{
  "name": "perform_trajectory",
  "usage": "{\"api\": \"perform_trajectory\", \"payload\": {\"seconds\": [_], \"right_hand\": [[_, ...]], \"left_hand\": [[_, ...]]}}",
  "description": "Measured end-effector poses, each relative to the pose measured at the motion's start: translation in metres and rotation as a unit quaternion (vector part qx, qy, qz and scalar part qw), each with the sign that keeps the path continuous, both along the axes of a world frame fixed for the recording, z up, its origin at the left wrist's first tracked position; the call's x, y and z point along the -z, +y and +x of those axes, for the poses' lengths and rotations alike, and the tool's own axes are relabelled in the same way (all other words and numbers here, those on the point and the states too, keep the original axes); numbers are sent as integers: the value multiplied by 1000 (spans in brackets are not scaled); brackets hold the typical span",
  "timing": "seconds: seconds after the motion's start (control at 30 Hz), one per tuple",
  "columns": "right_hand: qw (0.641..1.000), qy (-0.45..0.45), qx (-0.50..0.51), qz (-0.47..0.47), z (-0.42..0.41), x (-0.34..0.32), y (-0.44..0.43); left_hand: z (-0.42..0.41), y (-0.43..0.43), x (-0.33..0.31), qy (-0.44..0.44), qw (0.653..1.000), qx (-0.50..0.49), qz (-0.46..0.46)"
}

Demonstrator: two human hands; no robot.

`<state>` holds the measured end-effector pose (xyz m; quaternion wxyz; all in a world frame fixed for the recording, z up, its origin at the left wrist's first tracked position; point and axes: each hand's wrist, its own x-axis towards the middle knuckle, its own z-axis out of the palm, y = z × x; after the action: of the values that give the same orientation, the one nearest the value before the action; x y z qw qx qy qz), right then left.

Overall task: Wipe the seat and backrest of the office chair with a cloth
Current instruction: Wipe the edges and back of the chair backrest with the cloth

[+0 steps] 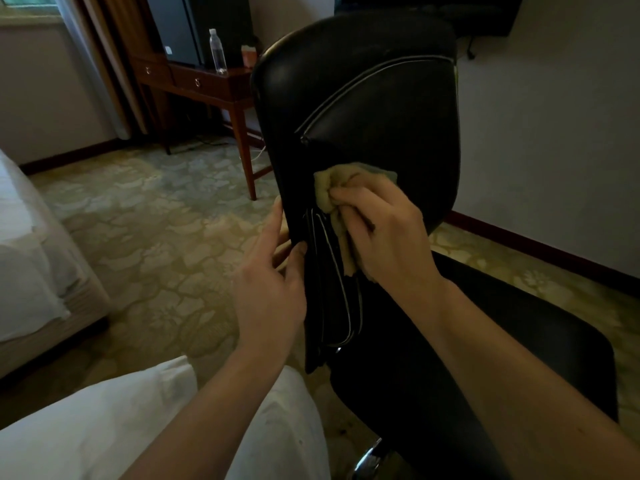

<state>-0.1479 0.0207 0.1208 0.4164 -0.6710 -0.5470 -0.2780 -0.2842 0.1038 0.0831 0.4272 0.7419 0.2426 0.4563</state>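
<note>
backrest (367, 109) wipe, mid-panel, chair turned side-on.
left hand (273, 271) pinches the backrest's left edge, thumb in front, steadying it; cloth (341, 188), bunched, pressed on the centre panel; right hand (384, 233) grips it. advised: brace that edge, spread the cloth flatter, overlap strokes. seat (519, 344), near right, probably still to do.

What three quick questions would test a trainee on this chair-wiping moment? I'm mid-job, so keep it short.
1. Which hand holds the cloth?
2. True or false: the left hand hangs free, touching nothing.
3. What stands on the desk in the background? A. a clear bottle B. a laptop C. a lamp

Key
1. The right hand, pressing it to the backrest.
2. False: it grips the backrest's side edge.
3. A, the bottle.
</note>
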Motion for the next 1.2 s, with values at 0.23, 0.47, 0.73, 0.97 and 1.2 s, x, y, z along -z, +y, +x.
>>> {"api": "perform_trajectory", "payload": {"seconds": [0.23,0.47,0.73,0.97,1.2], "right_hand": [[999,34,-21,-25,11,29,-21],[1000,-6,20,-3,9,-18,3],[997,70,-21,27,8,41,-12],[1000,8,11,4,6,11,-8],[1000,13,1,9,6,36,-12]], "left_hand": [[1,-3,-3,-5,1000,-8,14],[2,-2,-1,-6,1000,-6,10],[2,0,-1,-18,1000,-5,5],[3,-3,1,-18,1000,-2,-3],[4,-1,2,-26,1000,3,-8]]}}
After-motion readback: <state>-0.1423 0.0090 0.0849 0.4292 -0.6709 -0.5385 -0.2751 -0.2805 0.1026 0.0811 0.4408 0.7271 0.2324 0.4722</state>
